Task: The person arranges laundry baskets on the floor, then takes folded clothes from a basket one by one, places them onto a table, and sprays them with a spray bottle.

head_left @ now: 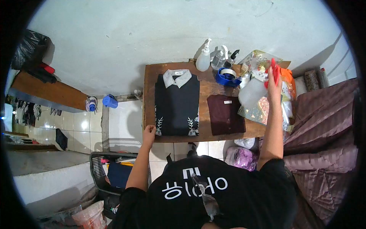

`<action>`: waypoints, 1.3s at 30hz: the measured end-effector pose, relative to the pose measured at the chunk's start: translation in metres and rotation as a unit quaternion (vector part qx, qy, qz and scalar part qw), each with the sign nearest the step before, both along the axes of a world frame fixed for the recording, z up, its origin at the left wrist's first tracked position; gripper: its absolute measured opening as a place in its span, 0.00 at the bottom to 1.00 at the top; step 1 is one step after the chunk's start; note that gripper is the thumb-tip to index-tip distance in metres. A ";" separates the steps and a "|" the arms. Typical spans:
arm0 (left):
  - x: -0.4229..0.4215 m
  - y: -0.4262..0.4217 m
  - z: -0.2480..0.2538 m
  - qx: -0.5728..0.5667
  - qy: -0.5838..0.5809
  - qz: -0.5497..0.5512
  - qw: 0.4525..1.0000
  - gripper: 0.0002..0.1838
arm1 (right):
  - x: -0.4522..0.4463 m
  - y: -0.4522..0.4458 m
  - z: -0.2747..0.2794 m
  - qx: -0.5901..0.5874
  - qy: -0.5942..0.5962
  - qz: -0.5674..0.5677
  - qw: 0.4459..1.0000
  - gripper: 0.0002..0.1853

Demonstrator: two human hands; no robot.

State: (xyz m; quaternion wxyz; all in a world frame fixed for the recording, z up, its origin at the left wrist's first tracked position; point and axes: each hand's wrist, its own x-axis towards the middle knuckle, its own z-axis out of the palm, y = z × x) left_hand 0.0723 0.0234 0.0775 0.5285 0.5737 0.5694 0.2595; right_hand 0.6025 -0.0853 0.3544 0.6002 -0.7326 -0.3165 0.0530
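Note:
A folded black shirt (177, 103) with a striped collar and floral embroidery lies on the wooden table (204, 89). Beside its lower left corner, at the table's front edge, is my left hand (149, 133), fingers curled in and nothing seen in them. My right hand (274, 82) is raised over the right end of the table, closed around a red object (275, 70) whose kind I cannot make out. Under and around that hand are a translucent plastic piece (252, 93) and floral-patterned packaging (254, 110). A folded maroon garment (227, 118) lies between the shirt and this pile.
A white pump bottle (203, 59), a clear spray bottle (218, 60) and a blue tape dispenser (227, 77) stand along the back. An orange bag (288, 80) is at the right. On the floor at left sits a dark crate (100, 173) with folded cloth.

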 end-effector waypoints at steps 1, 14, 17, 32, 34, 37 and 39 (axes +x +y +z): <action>0.000 -0.001 0.001 0.046 0.038 -0.009 0.998 0.09 | 0.021 0.017 0.003 0.043 0.000 -0.001 0.999 0.20; 0.002 0.016 0.002 -0.051 0.048 -0.043 0.997 0.18 | 0.135 0.167 -0.110 0.124 -0.027 -0.048 0.991 0.19; 0.007 0.022 0.008 -0.104 0.065 -0.044 0.992 0.20 | 0.142 0.182 -0.131 0.125 -0.084 -0.079 0.985 0.22; 0.022 0.025 0.033 -0.194 -0.071 -0.057 0.977 0.18 | 0.001 0.049 -0.147 -0.020 -0.097 -0.049 0.994 0.16; 0.019 0.019 0.046 -0.272 -0.176 -0.019 0.946 0.18 | -0.052 0.027 -0.198 -0.065 0.023 0.140 0.988 0.08; 0.011 -0.016 0.050 -0.376 -0.387 0.095 0.837 0.15 | -0.156 -0.008 -0.214 -0.158 0.122 0.204 0.958 0.13; 0.017 -0.049 0.051 -0.419 -0.499 0.141 0.745 0.11 | -0.183 -0.022 -0.242 -0.206 0.274 0.193 0.919 0.16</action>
